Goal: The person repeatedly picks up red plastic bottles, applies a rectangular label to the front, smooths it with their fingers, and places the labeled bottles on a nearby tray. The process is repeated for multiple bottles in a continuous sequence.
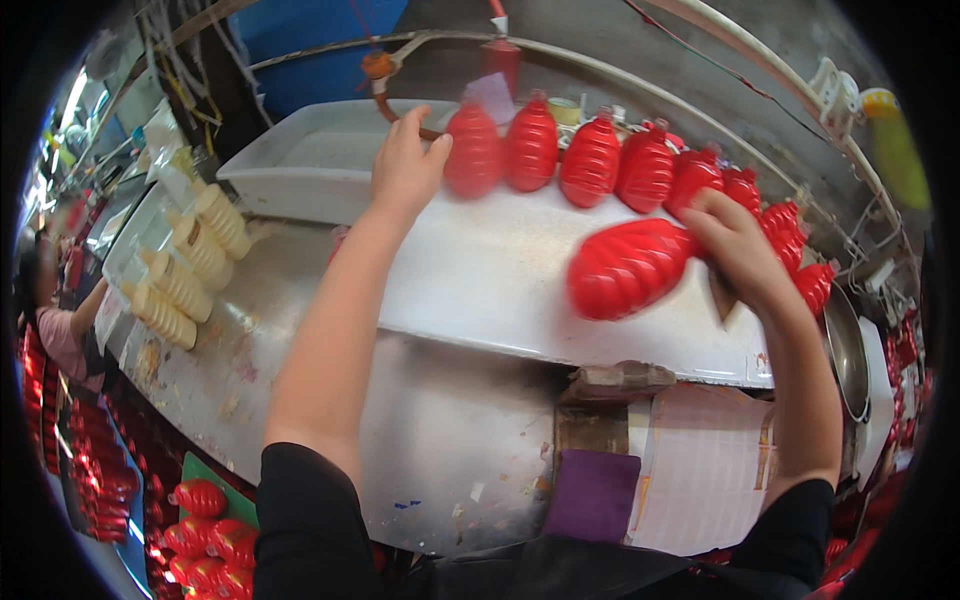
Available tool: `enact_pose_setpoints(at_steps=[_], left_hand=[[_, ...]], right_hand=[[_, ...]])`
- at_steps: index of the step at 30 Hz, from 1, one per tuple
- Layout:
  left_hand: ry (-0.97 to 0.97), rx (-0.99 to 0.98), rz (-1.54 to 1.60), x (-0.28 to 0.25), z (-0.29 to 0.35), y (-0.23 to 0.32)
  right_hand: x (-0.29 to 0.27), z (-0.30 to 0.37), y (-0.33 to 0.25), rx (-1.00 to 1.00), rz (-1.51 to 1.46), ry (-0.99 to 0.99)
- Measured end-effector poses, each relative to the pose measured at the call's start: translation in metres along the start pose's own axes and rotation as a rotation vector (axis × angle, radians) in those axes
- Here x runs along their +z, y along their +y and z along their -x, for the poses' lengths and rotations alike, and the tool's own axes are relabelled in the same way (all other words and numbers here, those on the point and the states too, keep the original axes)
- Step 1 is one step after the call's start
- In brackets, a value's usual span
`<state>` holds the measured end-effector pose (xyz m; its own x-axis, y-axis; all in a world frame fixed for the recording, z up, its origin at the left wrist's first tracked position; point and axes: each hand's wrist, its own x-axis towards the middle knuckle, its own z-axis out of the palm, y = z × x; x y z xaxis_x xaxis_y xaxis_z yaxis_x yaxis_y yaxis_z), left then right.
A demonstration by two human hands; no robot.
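My right hand (737,247) grips the neck end of a red ribbed bottle (625,268), held on its side above the white board (500,290). My left hand (405,170) reaches forward, fingers against the leftmost of a row of several upright red bottles (473,152) at the board's far edge. More red bottles (645,168) of the same kind stand along the row to the right, curving down toward my right hand.
A white tray (310,165) sits behind my left hand. Several cream-coloured bottles (190,270) lie at the left on the metal counter (250,370). Crates of red bottles (205,540) are at lower left. Another person (55,330) works at far left. A metal bowl (845,350) is at right.
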<state>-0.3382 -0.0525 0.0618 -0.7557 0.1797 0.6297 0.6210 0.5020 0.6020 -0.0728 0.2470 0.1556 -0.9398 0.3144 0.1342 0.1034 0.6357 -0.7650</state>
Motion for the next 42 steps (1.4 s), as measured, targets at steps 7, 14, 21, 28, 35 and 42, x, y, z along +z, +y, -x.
enact_pose_setpoints(at_steps=[7, 14, 21, 28, 35, 42], left_hand=[[-0.116, -0.135, 0.377, 0.071, -0.077, 0.009], [-0.031, -0.192, 0.423, 0.083, -0.105, 0.007], [-0.190, 0.052, -0.271, 0.097, -0.115, 0.048], [-0.438, 0.134, -0.507, 0.131, -0.117, 0.083], [-0.335, 0.048, -0.324, 0.080, -0.081, 0.100], [-0.571, 0.111, 0.010, 0.036, -0.017, 0.159]], right_hand=[[-0.250, 0.179, 0.109, 0.321, -0.075, 0.792], [-0.431, 0.309, 0.256, 0.591, -0.013, 1.312], [-0.488, 0.335, 0.404, 0.478, -0.385, 1.280], [-0.464, 0.342, 0.451, 0.604, 0.299, 0.943], [-0.457, 0.305, 0.459, 0.827, 0.490, 0.763], [-0.389, 0.266, 0.363, 0.910, 0.958, 0.531]])
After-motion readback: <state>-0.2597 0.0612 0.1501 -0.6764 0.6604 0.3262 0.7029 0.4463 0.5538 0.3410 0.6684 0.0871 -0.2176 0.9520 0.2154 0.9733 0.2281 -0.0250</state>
